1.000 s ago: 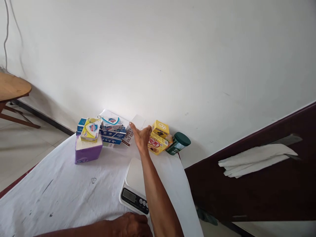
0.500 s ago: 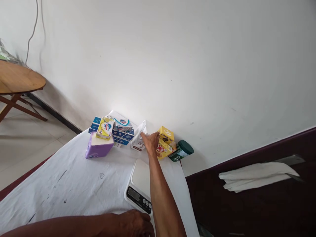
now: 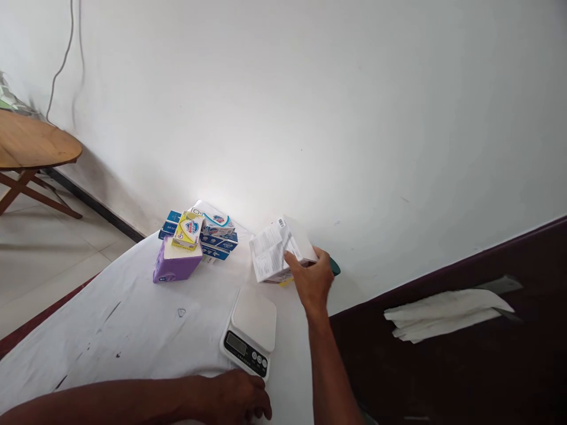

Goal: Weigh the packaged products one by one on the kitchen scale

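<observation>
My right hand (image 3: 312, 281) grips a white box (image 3: 278, 250) with printed text on its side, lifted above the table's far end. Just below and in front of it sits a white kitchen scale (image 3: 250, 327) with a dark display. My left hand (image 3: 239, 399) rests on the white-covered table (image 3: 133, 336) beside the scale's near edge, fingers curled, with nothing visible in them. A green-lidded jar (image 3: 334, 267) peeks out behind my right hand. Most of the yellow boxes are hidden behind the white box.
A purple box (image 3: 176, 265) with a yellow soap box (image 3: 189, 229) on top and a stack of blue and white boxes (image 3: 217, 236) stand at the far left by the wall. A wooden round table (image 3: 31, 144) is at left; folded white paper (image 3: 443, 316) lies right.
My right hand took hold of the white box leaning among the packages and lifted it up and to the right. The left hand stayed by the scale.
</observation>
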A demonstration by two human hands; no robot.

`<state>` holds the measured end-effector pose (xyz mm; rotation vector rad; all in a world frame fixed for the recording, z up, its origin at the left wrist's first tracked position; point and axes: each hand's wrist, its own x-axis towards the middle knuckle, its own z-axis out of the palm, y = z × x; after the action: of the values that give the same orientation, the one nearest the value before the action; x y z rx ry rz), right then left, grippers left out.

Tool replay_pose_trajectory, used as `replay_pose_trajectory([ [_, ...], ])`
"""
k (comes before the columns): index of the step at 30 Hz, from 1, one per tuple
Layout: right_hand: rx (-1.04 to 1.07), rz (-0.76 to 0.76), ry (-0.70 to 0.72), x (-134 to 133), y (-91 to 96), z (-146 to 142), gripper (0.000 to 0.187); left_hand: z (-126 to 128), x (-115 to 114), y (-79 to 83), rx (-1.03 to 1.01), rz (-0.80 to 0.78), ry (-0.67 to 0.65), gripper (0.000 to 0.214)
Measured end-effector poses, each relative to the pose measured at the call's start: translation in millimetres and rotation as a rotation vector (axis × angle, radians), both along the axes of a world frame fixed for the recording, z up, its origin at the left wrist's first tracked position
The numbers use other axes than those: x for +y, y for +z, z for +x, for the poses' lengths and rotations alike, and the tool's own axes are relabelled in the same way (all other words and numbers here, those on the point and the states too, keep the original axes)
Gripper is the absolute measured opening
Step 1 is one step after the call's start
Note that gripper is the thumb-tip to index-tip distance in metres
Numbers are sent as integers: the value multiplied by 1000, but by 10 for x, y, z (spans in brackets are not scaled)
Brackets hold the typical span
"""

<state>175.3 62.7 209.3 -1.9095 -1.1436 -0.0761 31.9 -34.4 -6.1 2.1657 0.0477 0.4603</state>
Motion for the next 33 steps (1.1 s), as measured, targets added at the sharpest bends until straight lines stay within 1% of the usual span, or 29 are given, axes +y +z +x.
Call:
replay_pose_trajectory([
  [2,5,-23,59,-345,51,103,73,-25,-16,49,1,3,18,32],
  [4,41,-66,150,-657,32,197,70,-48,-25,91,7,2,27,37],
  [6,81,-111,247,-902,-49,269,67,-60,-27,105,13,-8,31,41],
  [9,92,-159,357,-1122,-223,320,63,-55,-22,81,0,-24,27,44],
  [11,107,-172,390,-1182,-322,325,63,-49,-19,64,-10,-30,25,46],
  [14,149,-166,410,-1198,-407,325,66,-51,-23,70,-2,-47,28,45],
  [15,172,-156,423,-1198,-426,332,69,-53,-26,78,2,-50,32,44],
  [17,244,-119,457,-1208,-474,366,82,-56,-30,92,3,-48,40,43],
  [20,368,-47,475,-1265,-621,448,101,-46,-27,94,-10,-39,29,40],
  [22,405,-26,459,-1317,-762,490,103,-35,-20,98,-8,-36,12,38],
  [24,406,-54,425,-1358,-901,486,99,-32,-16,120,12,-50,6,34],
  [26,392,-110,369,-1373,-1006,426,92,-44,-17,162,27,-81,8,28],
  [29,405,-156,299,-1346,-1079,289,70,-64,-15,205,40,-118,8,20],
  [31,439,-138,309,-1320,-1090,229,56,-43,-4,170,51,-126,6,19],
  [33,489,-116,332,-1317,-1090,238,51,22,12,67,70,-133,-9,18],
])
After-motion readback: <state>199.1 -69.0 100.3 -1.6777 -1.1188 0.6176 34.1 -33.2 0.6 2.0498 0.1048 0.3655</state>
